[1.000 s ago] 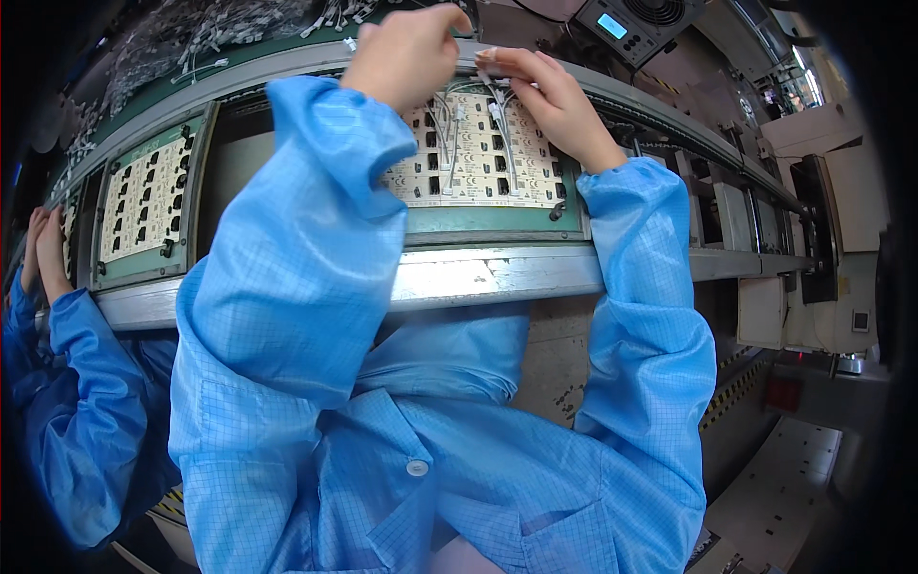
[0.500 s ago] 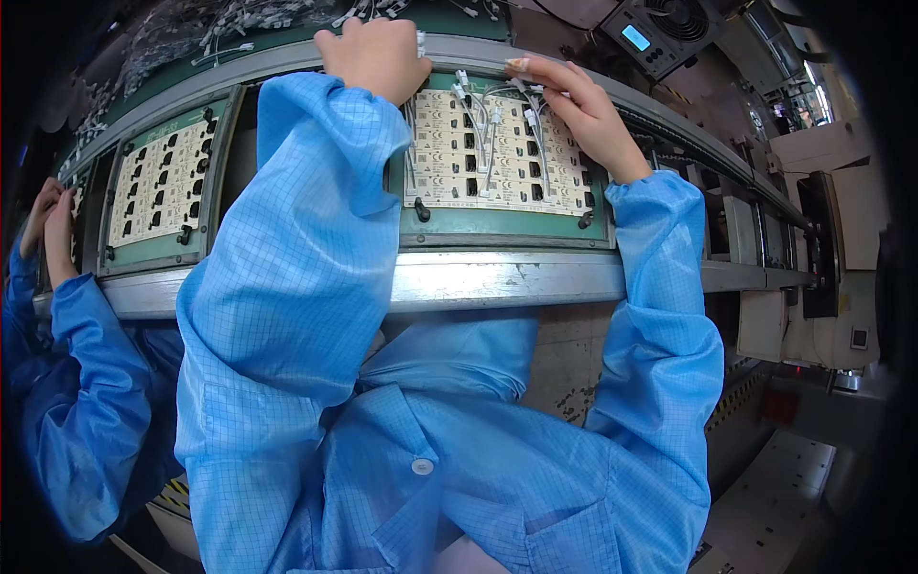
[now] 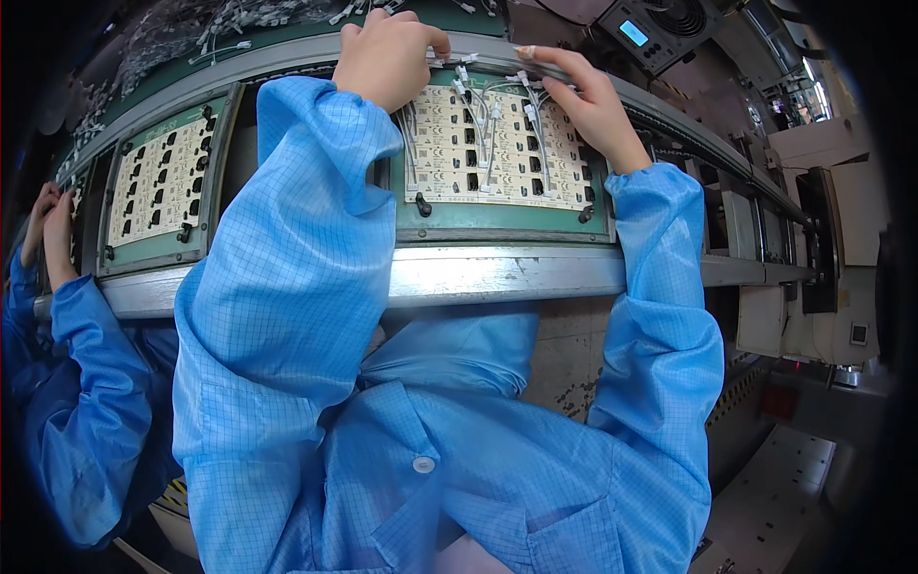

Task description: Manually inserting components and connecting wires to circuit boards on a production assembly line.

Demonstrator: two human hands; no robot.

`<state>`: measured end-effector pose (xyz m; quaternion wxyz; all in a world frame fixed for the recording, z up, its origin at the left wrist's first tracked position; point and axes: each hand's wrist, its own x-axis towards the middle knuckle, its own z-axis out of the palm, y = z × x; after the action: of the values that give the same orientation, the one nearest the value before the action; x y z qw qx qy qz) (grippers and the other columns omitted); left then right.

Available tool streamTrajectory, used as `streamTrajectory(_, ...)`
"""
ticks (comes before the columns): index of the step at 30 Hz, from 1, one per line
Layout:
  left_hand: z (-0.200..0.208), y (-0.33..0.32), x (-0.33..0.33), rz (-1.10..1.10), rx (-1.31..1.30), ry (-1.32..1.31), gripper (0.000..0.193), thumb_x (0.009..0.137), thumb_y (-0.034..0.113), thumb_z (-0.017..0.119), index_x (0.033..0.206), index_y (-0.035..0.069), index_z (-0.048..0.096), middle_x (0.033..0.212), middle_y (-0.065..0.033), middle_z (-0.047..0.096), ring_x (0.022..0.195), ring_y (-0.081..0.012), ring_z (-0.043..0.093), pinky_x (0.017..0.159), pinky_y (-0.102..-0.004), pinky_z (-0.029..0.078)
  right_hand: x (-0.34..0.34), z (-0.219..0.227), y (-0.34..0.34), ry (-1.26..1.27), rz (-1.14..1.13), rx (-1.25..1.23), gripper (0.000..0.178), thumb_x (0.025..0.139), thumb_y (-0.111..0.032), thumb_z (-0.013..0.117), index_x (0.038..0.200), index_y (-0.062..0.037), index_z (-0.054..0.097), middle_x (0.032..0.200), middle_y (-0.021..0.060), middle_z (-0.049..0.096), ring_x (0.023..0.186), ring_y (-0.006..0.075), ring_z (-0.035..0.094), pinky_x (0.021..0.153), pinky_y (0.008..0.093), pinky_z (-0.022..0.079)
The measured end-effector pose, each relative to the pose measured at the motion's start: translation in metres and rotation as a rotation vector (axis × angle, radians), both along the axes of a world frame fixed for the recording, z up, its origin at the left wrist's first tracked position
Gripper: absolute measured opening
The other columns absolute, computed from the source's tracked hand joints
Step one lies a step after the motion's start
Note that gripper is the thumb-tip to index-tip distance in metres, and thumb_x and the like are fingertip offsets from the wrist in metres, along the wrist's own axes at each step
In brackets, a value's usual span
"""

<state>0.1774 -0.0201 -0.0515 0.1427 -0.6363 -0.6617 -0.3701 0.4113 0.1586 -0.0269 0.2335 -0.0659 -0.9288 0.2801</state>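
My left hand (image 3: pixel 387 59) is over the far left edge of a cream circuit-board panel (image 3: pixel 445 143). Its fingers are curled on a cable with a white connector (image 3: pixel 467 59), partly hidden beneath the hand. At the panel's far right corner my right hand (image 3: pixel 595 110) has thumb and index finger apart, close to the white plugs of a second cable (image 3: pixel 532 110); light tape wraps one fingertip. Several grey-white cables lie across the panel among black components. The panel sits in a green carrier (image 3: pixel 478 218) with black clamps.
A second loaded carrier (image 3: pixel 158 182) stands to the left on the metal rails (image 3: pixel 507 273). Loose white-plugged cables (image 3: pixel 225 48) lie on the green surface beyond. A co-worker's hands (image 3: pixel 53 225) are at far left. A device with a lit screen (image 3: pixel 634 33) stands back right.
My left hand has shifted slightly right, and a white connector now shows beside its fingers. My right hand has moved a little, with its thumb and index finger still apart.
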Motion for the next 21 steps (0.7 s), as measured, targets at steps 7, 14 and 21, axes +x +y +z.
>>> streamTrajectory(7,0.047,-0.012,0.034,0.19,-0.333,0.032,0.021,0.083,0.009,0.062,0.091,0.017,0.079,0.098,-0.0083,0.067,0.107,-0.0328,0.059,0.09,-0.0486,0.044,-0.042,0.005,-0.023,0.021,-0.066,0.509,0.035,0.091,0.0,0.053,0.119,-0.01,0.072,0.111,0.0099,0.067,0.108,0.031,0.062,0.095,0.0419,0.05)
streamTrajectory(14,0.031,-0.008,0.03,0.188,-0.223,0.076,0.019,0.084,0.012,0.06,0.088,0.014,0.079,0.096,-0.0102,0.071,0.103,-0.0323,0.061,0.089,-0.0494,0.044,-0.049,0.003,-0.027,-0.071,-0.059,0.569,0.025,0.089,-0.002,0.055,0.102,-0.0083,0.075,0.1,0.0076,0.069,0.1,0.0292,0.063,0.089,0.0426,0.049)
streamTrajectory(21,0.031,-0.005,0.031,0.248,-0.342,0.061,0.019,0.089,0.014,0.061,0.099,0.017,0.078,0.097,-0.0056,0.076,0.099,-0.0262,0.069,0.09,-0.0479,0.044,-0.058,0.005,-0.043,-0.086,-0.129,0.404,0.017,0.087,-0.019,0.067,0.098,-0.0075,0.073,0.097,0.0083,0.073,0.095,0.0273,0.067,0.087,0.0433,0.048)
